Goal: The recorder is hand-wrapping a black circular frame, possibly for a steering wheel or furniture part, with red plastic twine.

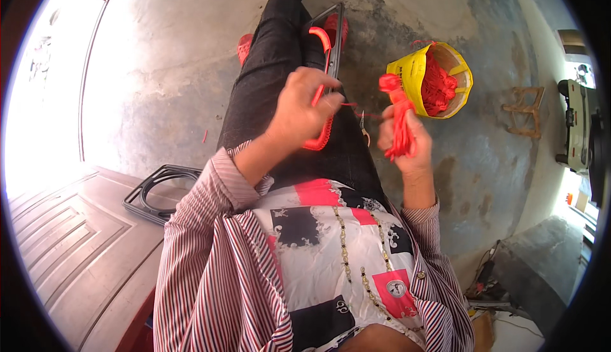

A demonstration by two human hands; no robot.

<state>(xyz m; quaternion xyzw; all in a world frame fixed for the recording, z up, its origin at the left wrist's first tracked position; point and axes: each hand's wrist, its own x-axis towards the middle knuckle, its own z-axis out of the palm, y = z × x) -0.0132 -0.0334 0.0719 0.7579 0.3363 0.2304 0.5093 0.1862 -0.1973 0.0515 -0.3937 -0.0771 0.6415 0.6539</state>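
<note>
While the right hand (410, 140) closes around a red cord bundle (401, 123), whose folded loops hang out below the fist and whose knotted end sticks up above it, the left hand (304, 105) is bent, its fingers drawn in narrow, over a dark grey frame (335, 62) at the person's thighs; blur hides whether its fingertips pinch anything. A thin red strand crosses the gap between the two hands. The frame lies lengthwise along the legs, its far end near a red shoe (344, 30), and a curved bar on its left side carries a tight red winding (323, 137) that shows both beyond and on the near side of the left hand. Between the hands, by the right thigh, is a pair of scissors (365, 137), partly covered. Just beyond the right hand, a yellow container (415, 75) tilts with its opening to the right, holding a heap of red cord (439, 84). Farther right, a wooden frame (528, 111) is on the concrete floor (471, 161). Near the left sleeve, a second dark frame (141, 209) with a rounded inner ring shows beside a panelled grey board (76, 250).
</note>
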